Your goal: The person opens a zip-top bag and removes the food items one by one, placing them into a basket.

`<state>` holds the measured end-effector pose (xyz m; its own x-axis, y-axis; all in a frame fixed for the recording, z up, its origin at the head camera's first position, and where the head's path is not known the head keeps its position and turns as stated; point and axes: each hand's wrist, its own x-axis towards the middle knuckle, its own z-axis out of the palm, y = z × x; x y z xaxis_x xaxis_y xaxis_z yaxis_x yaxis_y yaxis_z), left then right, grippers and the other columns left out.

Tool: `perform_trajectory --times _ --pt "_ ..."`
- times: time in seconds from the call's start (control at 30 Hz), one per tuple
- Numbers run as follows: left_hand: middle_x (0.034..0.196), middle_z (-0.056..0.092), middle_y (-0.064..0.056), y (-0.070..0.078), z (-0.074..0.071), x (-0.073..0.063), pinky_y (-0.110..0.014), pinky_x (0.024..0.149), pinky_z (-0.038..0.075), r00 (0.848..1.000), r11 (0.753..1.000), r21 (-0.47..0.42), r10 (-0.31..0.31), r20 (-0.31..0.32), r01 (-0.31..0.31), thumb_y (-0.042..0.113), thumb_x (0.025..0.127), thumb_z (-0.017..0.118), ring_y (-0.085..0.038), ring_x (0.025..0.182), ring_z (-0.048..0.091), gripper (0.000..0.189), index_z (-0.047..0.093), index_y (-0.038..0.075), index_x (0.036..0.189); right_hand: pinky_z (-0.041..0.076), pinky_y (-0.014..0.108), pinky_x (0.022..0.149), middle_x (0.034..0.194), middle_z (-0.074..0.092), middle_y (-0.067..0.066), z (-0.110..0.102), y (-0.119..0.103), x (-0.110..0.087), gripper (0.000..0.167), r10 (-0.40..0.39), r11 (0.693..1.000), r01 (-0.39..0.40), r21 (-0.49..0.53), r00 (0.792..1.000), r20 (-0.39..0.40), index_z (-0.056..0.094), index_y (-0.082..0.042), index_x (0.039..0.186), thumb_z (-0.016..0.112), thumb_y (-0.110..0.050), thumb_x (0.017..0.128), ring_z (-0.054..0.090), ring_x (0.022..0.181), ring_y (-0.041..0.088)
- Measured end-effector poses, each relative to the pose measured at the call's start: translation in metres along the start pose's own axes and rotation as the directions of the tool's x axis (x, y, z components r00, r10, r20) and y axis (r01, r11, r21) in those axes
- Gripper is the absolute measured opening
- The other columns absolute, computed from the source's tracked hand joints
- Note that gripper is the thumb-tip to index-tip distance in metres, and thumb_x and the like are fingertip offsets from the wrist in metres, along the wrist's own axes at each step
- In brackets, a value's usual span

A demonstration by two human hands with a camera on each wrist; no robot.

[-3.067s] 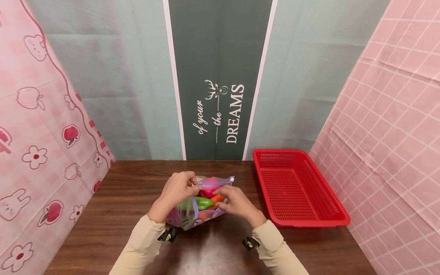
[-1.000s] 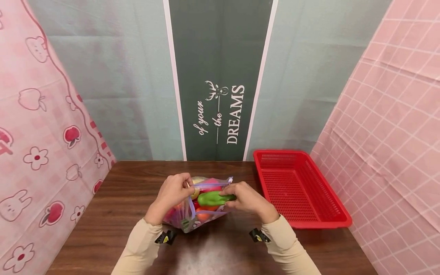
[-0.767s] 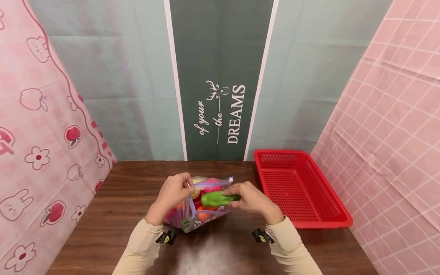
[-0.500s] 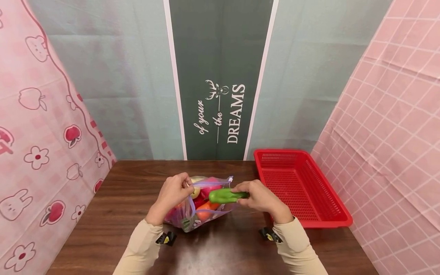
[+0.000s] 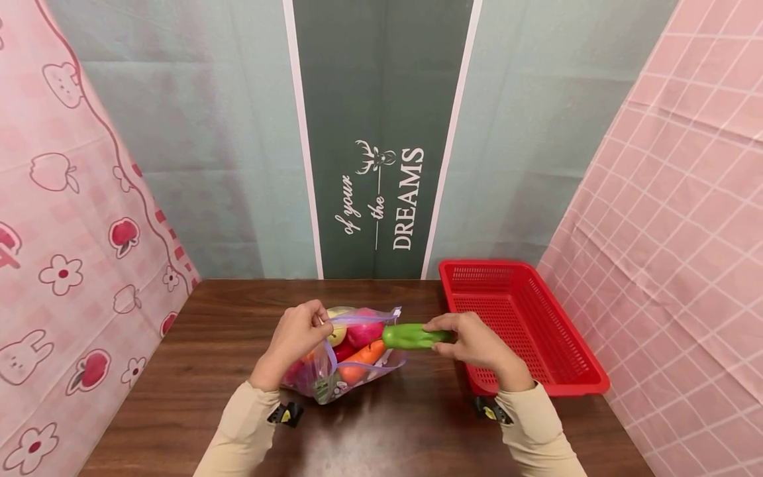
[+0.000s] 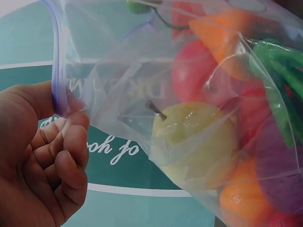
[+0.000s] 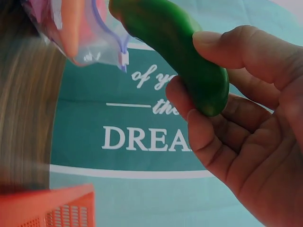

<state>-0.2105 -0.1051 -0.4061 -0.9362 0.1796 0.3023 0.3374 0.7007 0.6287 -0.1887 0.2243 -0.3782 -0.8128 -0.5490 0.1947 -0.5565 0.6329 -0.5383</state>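
My left hand pinches the purple zip edge of a clear zip bag between thumb and finger, and the bag's mouth stands open. Inside lie a yellow-green fruit with a stem, a round pink piece, an orange carrot and several other toy-like fruits and vegetables. My right hand grips a long green pepper by one end, thumb on one side and fingers on the other. The pepper's far end points left, at the right edge of the bag's mouth. A white slider sits at the zip's end.
A red plastic basket with a slotted bottom stands right of the bag on the brown wooden table, partly behind my right hand. A green printed cloth hangs at the back, with pink cloths at both sides.
My right hand has gripped the green pepper, drawn it out of the bag and moved right towards the basket. My left hand stays at the bag's edge, shifted slightly left.
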Motion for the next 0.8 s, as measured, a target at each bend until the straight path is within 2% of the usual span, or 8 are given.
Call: perform_trajectory --times 0.43,0.8 --pt "0.059 0.049 0.005 -0.002 -0.001 0.000 -0.030 0.048 0.036 1.000 1.000 0.017 -0.015 -0.007 0.016 0.013 0.072 0.064 -0.013 0.052 0.043 0.009 0.056 0.015 0.071 0.049 0.028 0.065 0.097 0.065 0.002 -0.022 0.009 -0.017 0.035 0.021 0.995 -0.029 -0.101 0.997 -0.079 0.069 -0.006 0.105 0.077 -0.006 0.071 0.055 0.078 0.014" --pt "0.058 0.049 0.005 -0.001 -0.002 0.001 -0.030 0.046 0.035 1.000 1.000 0.021 -0.012 0.008 0.012 0.012 0.072 0.065 -0.013 0.051 0.043 0.010 0.055 0.014 0.071 0.048 0.027 0.061 0.099 0.065 0.007 -0.037 0.022 -0.027 0.038 0.013 0.983 -0.043 -0.178 0.986 -0.166 0.068 -0.003 0.108 0.077 -0.003 0.071 0.054 0.077 0.016"
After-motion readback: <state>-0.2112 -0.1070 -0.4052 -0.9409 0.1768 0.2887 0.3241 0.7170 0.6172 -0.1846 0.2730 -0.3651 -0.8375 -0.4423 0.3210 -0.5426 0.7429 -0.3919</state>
